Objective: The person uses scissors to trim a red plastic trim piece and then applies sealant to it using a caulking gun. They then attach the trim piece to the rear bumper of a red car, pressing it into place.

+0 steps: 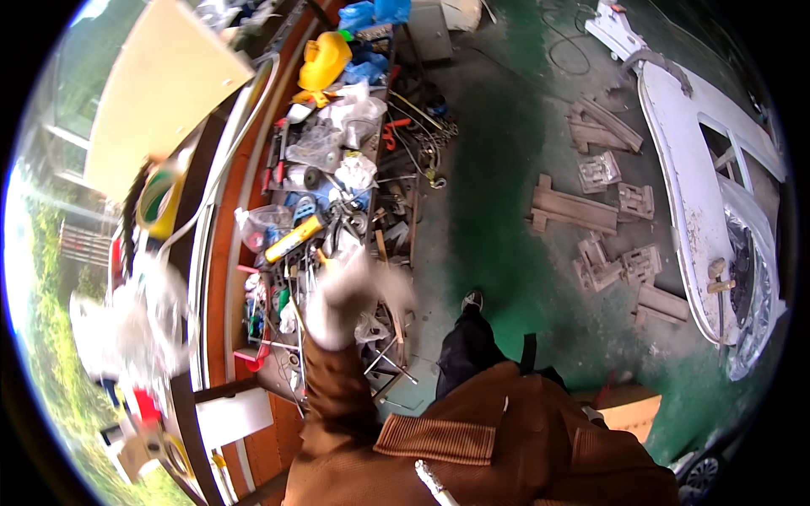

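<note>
OK, blurred L hand (353, 297) nr crinkly clr plastic (371, 328).

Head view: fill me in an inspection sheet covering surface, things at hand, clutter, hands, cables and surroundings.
Surface: workbench mostly covered.
Things at hand: yellow cylindrical tool and metal tools lie near the left hand; contact cannot be told.
Clutter: clear plastic bags, a yellow plastic item and blue bags crowd the far part.
Hands: left motion-blurred over the clutter, grip unclear; right cannot be made out.
Cables: pale cable along the window side; thin dark ones on the floor.
Surroundings: wooden stands and a large white panel to the right.
</note>
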`<action>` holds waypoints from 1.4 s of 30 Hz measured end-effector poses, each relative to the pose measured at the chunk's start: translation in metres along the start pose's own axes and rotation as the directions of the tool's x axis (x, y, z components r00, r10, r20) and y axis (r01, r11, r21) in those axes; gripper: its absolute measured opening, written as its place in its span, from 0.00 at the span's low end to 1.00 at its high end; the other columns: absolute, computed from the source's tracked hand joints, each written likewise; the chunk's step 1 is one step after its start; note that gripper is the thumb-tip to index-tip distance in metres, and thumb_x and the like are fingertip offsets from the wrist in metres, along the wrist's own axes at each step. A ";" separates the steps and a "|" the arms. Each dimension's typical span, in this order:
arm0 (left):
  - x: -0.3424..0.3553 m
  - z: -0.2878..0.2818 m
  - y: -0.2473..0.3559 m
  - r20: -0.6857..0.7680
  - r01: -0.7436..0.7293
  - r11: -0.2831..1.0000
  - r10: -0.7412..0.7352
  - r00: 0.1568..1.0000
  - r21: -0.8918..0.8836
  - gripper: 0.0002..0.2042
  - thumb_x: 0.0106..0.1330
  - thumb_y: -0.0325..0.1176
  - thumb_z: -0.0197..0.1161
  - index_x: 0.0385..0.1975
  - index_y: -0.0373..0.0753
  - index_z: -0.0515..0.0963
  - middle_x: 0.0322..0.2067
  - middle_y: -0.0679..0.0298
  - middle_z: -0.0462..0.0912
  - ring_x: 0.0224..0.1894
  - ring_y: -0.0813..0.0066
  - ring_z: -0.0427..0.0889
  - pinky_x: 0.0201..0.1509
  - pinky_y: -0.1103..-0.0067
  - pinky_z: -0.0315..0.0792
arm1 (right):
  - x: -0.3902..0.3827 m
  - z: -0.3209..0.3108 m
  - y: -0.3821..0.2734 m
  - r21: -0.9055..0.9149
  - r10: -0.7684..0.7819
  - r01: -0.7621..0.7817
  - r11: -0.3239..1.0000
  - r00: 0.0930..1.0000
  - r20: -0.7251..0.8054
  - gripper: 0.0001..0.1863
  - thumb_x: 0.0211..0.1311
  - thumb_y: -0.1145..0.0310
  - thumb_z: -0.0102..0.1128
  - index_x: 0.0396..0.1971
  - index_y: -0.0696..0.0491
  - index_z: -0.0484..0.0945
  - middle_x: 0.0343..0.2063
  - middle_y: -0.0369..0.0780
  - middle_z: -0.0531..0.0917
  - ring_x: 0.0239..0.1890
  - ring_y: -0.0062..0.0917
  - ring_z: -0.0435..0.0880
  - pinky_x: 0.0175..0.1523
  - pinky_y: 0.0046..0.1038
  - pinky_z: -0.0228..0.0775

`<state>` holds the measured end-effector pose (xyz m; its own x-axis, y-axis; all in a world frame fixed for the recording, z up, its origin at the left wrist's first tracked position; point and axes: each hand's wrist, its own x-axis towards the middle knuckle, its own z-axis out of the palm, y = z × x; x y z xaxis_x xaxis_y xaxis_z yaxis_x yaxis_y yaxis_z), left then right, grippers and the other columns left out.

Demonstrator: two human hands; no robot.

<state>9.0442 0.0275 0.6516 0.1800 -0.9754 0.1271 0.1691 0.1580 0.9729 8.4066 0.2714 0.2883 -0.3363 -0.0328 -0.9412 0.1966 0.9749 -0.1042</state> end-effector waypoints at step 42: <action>0.080 0.099 -0.268 0.120 -0.250 -0.156 -0.568 0.814 0.956 0.28 0.67 0.56 0.62 0.61 0.45 0.80 0.57 0.50 0.85 0.61 0.52 0.84 0.61 0.59 0.79 | -0.012 0.011 0.059 0.375 -0.144 0.231 0.898 0.959 -0.246 0.21 0.56 0.55 0.72 0.46 0.51 0.83 0.29 0.42 0.87 0.35 0.38 0.89 0.45 0.38 0.80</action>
<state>8.9171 -0.1077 0.4202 -0.0663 -0.9022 -0.4262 -0.9974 0.0725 0.0016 8.4327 0.3267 0.2902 -0.5772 -0.1179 -0.8080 0.4437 0.7854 -0.4316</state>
